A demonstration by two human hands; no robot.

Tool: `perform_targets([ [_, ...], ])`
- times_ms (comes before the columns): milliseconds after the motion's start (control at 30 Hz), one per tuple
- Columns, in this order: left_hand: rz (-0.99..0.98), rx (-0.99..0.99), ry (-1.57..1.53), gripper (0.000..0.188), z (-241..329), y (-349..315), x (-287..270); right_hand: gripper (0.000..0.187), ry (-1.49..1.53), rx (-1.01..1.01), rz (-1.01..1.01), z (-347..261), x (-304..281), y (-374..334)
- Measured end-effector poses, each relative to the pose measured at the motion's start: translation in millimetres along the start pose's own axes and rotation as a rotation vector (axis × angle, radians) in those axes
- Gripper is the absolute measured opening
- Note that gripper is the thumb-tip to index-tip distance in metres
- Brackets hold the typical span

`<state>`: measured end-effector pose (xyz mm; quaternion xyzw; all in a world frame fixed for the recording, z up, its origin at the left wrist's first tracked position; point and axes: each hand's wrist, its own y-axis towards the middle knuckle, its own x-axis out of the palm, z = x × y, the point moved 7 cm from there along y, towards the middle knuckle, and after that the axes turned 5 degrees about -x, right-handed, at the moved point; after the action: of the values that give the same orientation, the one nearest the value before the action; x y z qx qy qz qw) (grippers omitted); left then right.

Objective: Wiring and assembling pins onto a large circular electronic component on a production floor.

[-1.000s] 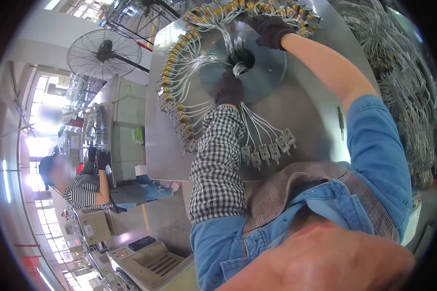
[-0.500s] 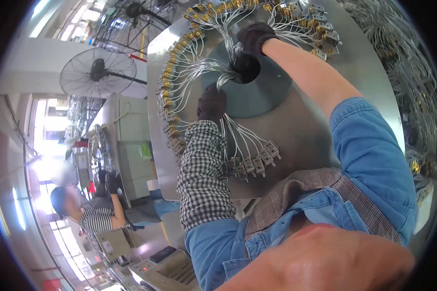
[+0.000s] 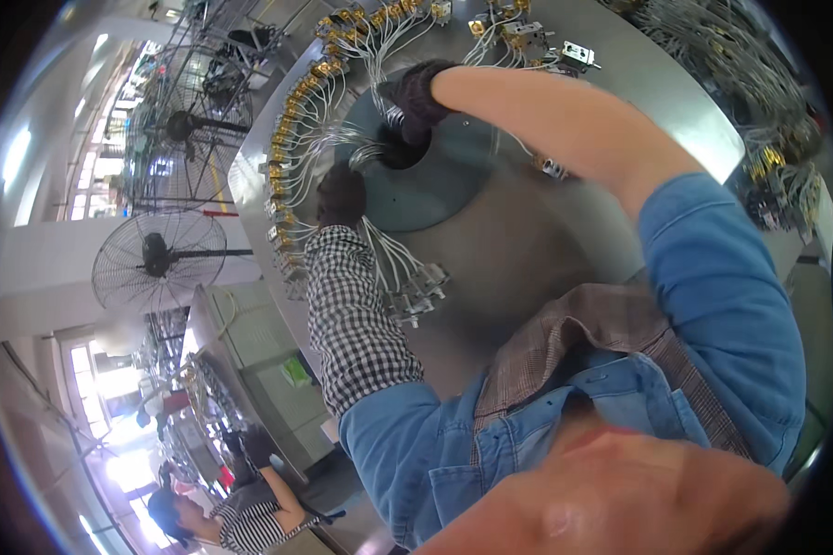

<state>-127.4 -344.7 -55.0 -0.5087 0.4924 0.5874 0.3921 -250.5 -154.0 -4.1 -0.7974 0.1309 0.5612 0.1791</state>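
Both my hands wear dark gloves. My left hand (image 3: 342, 196) is closed around a bundle of white cables (image 3: 384, 248) left of a dark round hole (image 3: 407, 148). Silver box-shaped connectors (image 3: 420, 292) hang from the cable ends on the near side. My right hand (image 3: 422, 94) is bent over the cables at the hole's far edge; its fingers look closed on them, partly hidden by the glove's back. More cables fan out from the hole to gold-coloured connectors (image 3: 292, 120) in an arc along the left and far side.
The hole sits in a grey-green disc (image 3: 444, 190) on a metal table (image 3: 518, 245). Piled cables (image 3: 713, 69) lie beyond its right edge. Fans (image 3: 157, 254) stand at the left. A person in a striped top (image 3: 250, 527) works at another bench, lower left.
My view has turned, so the table sits further left. My right hand has come nearer the hole. The near silver connectors have bunched closer together.
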Motion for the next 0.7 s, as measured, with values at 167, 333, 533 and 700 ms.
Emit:
perform_targets([
  [167, 0.016, 0.106, 0.387, 0.022, -13.4, 18.5, 23.7, 0.083, -0.091, -0.06, 0.026, -4.2, -56.4, -157.6],
  [333, -0.114, 0.077, 0.522, 0.029, 16.0, 13.8, -6.8, 0.071, -0.183, 0.047, 0.168, -31.7, -31.3, -251.2],
  [533, -0.031, -0.088, 0.274, 0.056, 107.4, -28.2, -94.7, 0.044, -0.177, 0.04, 0.191, 7.8, -23.9, -258.9],
  [700, -0.107, 0.25, -0.465, 0.07, 247.1, -109.6, -93.2, 0.043, -0.367, -0.292, 0.277, -6.3, 3.2, -275.9],
])
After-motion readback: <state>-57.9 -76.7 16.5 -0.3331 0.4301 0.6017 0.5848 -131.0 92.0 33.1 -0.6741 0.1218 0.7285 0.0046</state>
